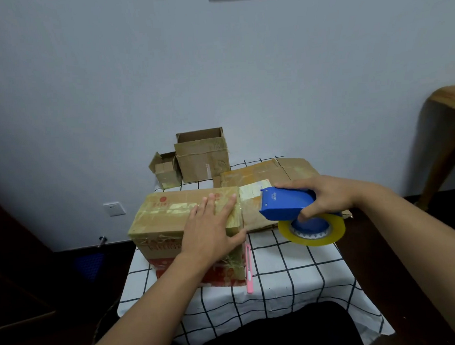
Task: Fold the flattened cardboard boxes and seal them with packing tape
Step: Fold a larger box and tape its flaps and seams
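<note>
From the head camera we look down on a small table draped in a white cloth with a black grid (292,274), and we count four cardboard pieces on it. One is the folded box (171,220) at the front left, closed on top and streaked with shiny tape, its lower front face printed in red. Our left hand (213,225) lies flat on the right end of its top, fingers straight and spread, the thumb reaching down over the near right edge. Just beside that box on the right lies one flattened box (264,186), spread over the back right part of the cloth with a pale label near its left end. At the back stand two open boxes: a tall open box (202,158) and, touching its left side, a small open box (165,170) with its flaps up. Our right hand (325,196) is clenched around the one blue tape dispenser (286,203), fingers over the top and thumb below, holding it above the flattened box with its front end pointing at the folded box's right end. One yellowish tape roll (314,232) sits on the dispenser's underside. One pink utility knife (249,268) lies on the cloth along the folded box's right side. On the wall (215,67) we see one white socket (114,208); one wooden table (449,102) shows at the right edge.
</note>
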Motion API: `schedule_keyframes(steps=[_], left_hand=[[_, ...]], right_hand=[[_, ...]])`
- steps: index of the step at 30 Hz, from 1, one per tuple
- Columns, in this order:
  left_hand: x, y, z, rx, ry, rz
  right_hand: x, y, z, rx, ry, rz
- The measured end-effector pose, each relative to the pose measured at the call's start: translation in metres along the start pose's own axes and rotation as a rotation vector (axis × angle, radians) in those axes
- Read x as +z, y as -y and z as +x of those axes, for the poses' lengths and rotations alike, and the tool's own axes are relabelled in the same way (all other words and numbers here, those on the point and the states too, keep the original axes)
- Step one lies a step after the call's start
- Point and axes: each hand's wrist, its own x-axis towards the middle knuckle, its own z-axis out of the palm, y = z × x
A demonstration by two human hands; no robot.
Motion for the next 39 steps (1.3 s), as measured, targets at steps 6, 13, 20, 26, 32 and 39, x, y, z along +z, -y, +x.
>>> schedule_keyframes(steps=[6, 13, 20, 26, 32, 39], left_hand=[[-0.001, 0.0, -0.002, 0.007, 0.007, -0.001], [-0.002, -0.001, 0.0, 0.011, 0.024, -0.003], [0.0, -0.002, -0.001, 0.024, 0.042, -0.007], [-0.001, 0.0, -0.003, 0.028, 0.045, -0.005], [0.0, 0.001, 0.001, 0.036, 0.037, 0.003], [0.002, 0.002, 0.0, 0.038, 0.04, 0.007]], right_hand=[[-0.002, 0.012, 0.003, 0.036, 0.037, -0.086], [-0.006, 0.027, 0.013, 0.05, 0.093, -0.201], [-0.002, 0.052, 0.045, 0.056, 0.192, -0.322], [0.037, 0.052, 0.061, 0.254, 0.403, -0.471], [0.04, 0.018, 0.043, 0.224, 0.108, -0.23], [0.072, -0.002, 0.018, 0.148, -0.345, 0.014]])
